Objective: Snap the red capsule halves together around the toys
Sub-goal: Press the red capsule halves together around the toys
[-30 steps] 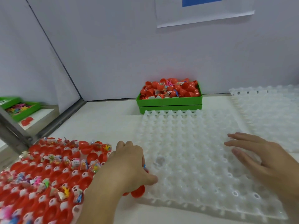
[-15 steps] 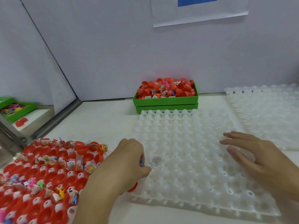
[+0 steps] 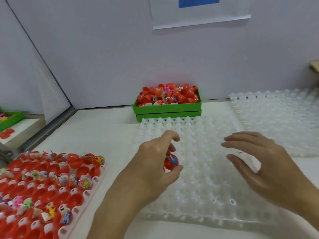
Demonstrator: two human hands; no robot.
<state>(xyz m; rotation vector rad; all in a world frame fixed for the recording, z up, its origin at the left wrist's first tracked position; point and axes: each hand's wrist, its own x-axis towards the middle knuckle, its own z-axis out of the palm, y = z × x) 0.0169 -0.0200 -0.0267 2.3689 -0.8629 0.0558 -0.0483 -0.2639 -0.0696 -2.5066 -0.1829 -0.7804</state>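
- Left hand: now raised above the near-left part of the clear dimpled tray; a second ago it sat lower, at that tray's left edge beside the filled tray. Fingers and thumb curl round one red capsule half
- Red capsule half: held in the left hand over the clear tray, open side turned toward the right hand, with a small blue toy showing inside; earlier it showed only as a red edge under the palm
- Right hand: hovers over the right part of the clear tray, fingers spread wide and loosely bent, holding nothing; much the same pose as before, and closer to the left hand
- Filled tray: white, at the near left, its cups lined with red halves, many carrying bagged toys; unchanged
- Green box: against the back wall behind the clear tray, heaped with loose red halves and toys; unmoved
- Second clear tray: at the far right, partly behind the first; unmoved
- White sheet with a blue block on the wall: appears lower than before, so the viewpoint has tilted up
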